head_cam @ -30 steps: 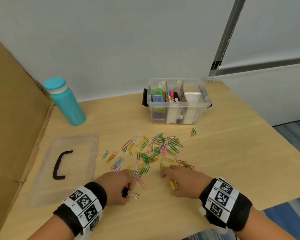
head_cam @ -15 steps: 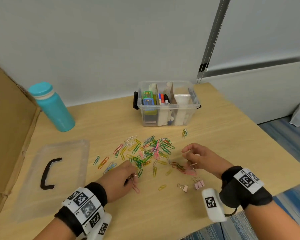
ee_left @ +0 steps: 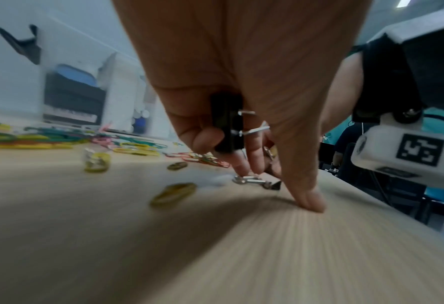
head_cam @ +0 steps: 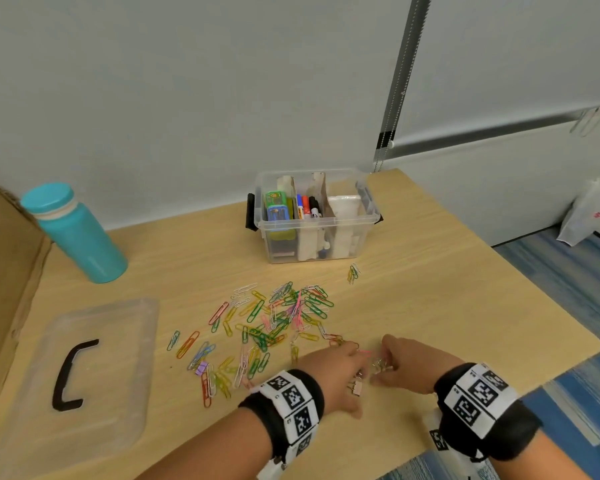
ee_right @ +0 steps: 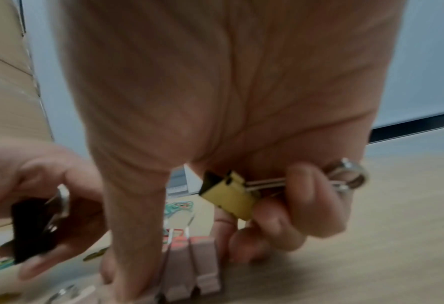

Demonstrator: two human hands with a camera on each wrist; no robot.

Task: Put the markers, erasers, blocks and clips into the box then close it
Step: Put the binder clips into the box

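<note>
The box (head_cam: pixel 314 216) sits open, far back across the table (head_cam: pixel 430 306). Both hands are close together at the near edge. The left hand (head_cam: pixel 336 372) holds a black clip (ee_left: pixel 226 123). The right hand (head_cam: pixel 406 365) holds a yellow clip (ee_right: pixel 228 197), and pink clips (ee_right: pixel 189 267) lie right under its fingers.

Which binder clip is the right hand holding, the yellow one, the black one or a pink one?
The yellow binder clip, gripped in the right hand. The left hand holds the black binder clip; the pink binder clips lie on the table.
</note>
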